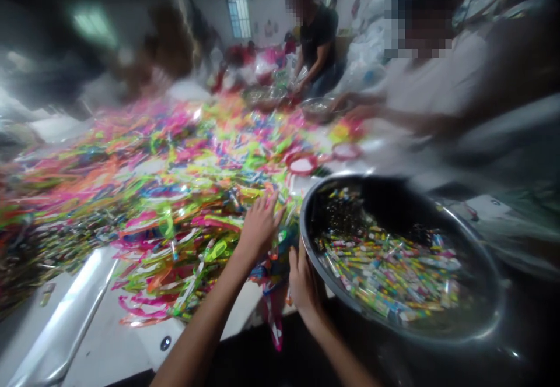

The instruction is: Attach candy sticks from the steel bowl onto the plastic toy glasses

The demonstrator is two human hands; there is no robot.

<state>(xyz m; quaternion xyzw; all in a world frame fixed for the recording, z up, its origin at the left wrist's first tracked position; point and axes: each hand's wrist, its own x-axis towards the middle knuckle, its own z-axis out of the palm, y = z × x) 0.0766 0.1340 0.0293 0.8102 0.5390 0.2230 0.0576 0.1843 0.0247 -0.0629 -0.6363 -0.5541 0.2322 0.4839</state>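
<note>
My left hand (261,224) reaches over a heap of long, bright plastic pieces (205,224) in pink, green, orange and yellow. Its fingers are spread, and I see nothing held in them. Beside the near rim of a large round metal basin (476,241), my right hand (304,285) is upright with its fingers stretched out, at the heap's right edge. Whether it touches the basin cannot be made out. Inside the basin lie many small, thin, multicoloured sticks or tubes (394,276). One pink piece (273,320) hangs over the table's front edge between my forearms.
The heap spreads far over the white table (118,334). A silvery plastic sheet (72,317) lies at left. Small red-rimmed dishes (301,164) stand beyond my hands. A person in white (433,90) works at right; another in black (319,43) stands further back. Much is blurred.
</note>
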